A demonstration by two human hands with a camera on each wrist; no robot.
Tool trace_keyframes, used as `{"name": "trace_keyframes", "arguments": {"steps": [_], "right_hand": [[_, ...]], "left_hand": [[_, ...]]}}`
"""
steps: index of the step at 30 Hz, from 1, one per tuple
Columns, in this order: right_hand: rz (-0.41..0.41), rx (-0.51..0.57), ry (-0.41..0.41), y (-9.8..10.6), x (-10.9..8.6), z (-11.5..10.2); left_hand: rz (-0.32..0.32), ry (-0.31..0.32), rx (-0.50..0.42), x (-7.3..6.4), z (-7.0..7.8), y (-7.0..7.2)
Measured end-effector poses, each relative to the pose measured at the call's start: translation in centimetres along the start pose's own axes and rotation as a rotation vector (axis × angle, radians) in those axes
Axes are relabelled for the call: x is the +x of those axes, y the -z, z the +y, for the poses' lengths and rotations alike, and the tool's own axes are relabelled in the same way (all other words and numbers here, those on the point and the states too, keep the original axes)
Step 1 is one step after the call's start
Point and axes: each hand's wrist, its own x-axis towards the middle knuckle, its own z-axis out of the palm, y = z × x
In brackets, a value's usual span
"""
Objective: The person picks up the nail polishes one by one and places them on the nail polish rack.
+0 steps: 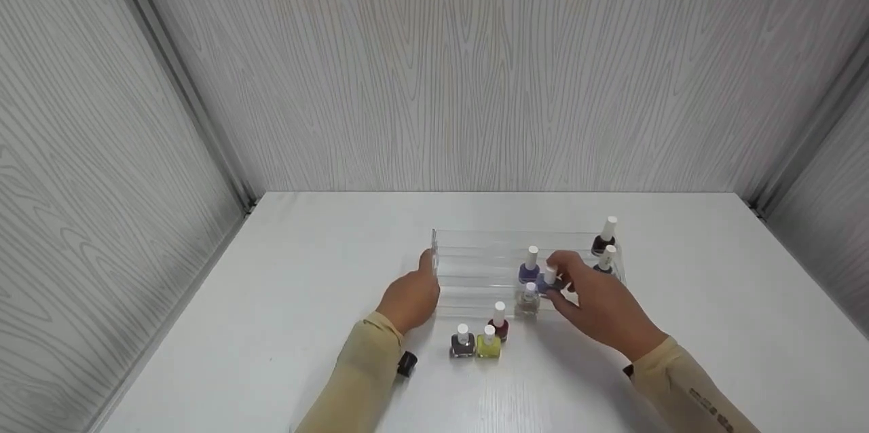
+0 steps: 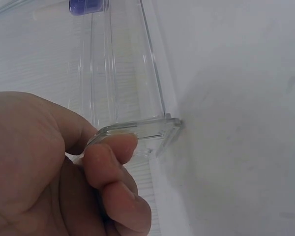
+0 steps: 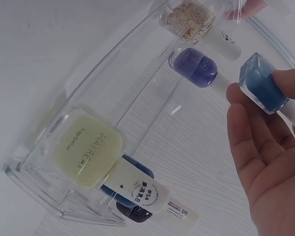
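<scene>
My left hand (image 1: 411, 297) grips the left end panel of a clear acrylic tiered rack (image 1: 475, 262), thumb and fingers on either side of it. Between the thumb and fingers of my right hand (image 1: 601, 304) is a blue nail polish bottle (image 3: 259, 81) with a white cap, held over the rack. Beside it stand a purple bottle (image 3: 194, 67) and a glitter bottle (image 3: 187, 20) on the tiers. At the rack's right end are a pale yellow bottle (image 3: 88, 147), another blue bottle (image 1: 604, 269) and a dark bottle (image 1: 601, 243). My right hand hides the pale yellow one from the head view.
In front of the rack, a grey bottle (image 1: 463, 345), a yellow-green bottle (image 1: 488, 346) and a dark red bottle (image 1: 501, 329) stand on the white table (image 1: 305, 250). A black object (image 1: 407, 364) shows beside my left sleeve. Wood-grain panels (image 1: 434, 80) enclose the table.
</scene>
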Motion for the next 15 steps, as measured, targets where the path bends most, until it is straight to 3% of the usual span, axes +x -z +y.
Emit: {"name": "trace_keyframes", "arguments": {"steps": [8, 15], "right_hand": [[0.068, -0.004, 0.002, 0.21, 0.06, 0.26], [0.064, -0.009, -0.038, 0.17, 0.27, 0.58]], "left_hand": [[-0.003, 0.016, -0.006, 0.13, 0.02, -0.28], [0.005, 0.013, -0.012, 0.35, 0.11, -0.3]]}}
